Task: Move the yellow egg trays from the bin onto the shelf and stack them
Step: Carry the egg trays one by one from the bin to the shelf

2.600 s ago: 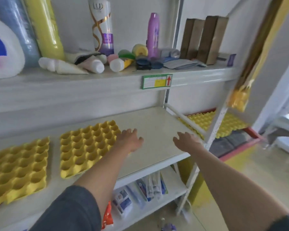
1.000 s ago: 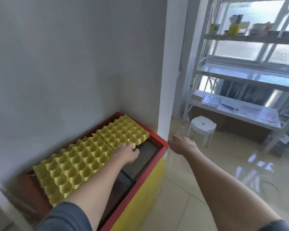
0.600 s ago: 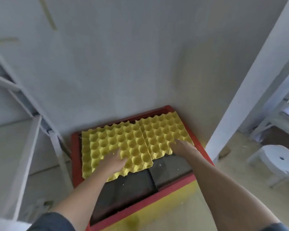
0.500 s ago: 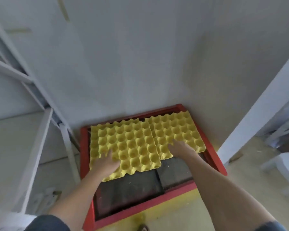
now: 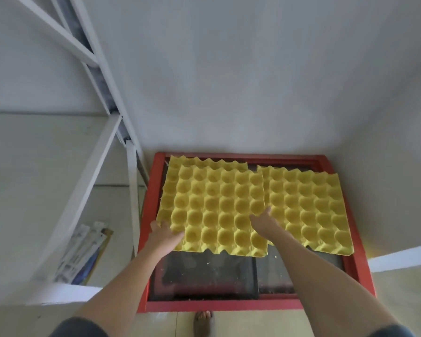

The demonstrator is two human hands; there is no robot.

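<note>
Pale grey walls meet in a corner above the red-rimmed bin (image 5: 360, 261), which stands on a light tiled floor (image 5: 399, 283) against the back wall. I look almost straight down into the bin through the head camera.

Left tray (image 5: 216, 210): a yellow egg tray with its cups facing up, lying in the far left part of the bin. It sits shifted on a second yellow tray beneath (image 5: 170, 188), whose far and left edges show past it.

Right tray (image 5: 311, 207): a further yellow egg tray just beside the left one, in the far right part of the bin; its left margin is overlapped by the left tray.

Left hand (image 5: 163, 235): at the near left corner of the left tray, fingers under the edge and thumb on top, gripping that corner.

Right hand (image 5: 265, 223): at the seam between the left and right trays near their front edge, thumb raised over the left tray; its fingers are hidden, so I cannot tell whether they grip anything.

Dark panels (image 5: 204, 276) form the bin's near half, speckled with small yellow crumbs.

White shelf frame (image 5: 131, 190): stands just left of the bin, with flat packaged goods (image 5: 83, 254) on a lower level. A sandalled foot (image 5: 203, 323) shows at the bin's near rim.
</note>
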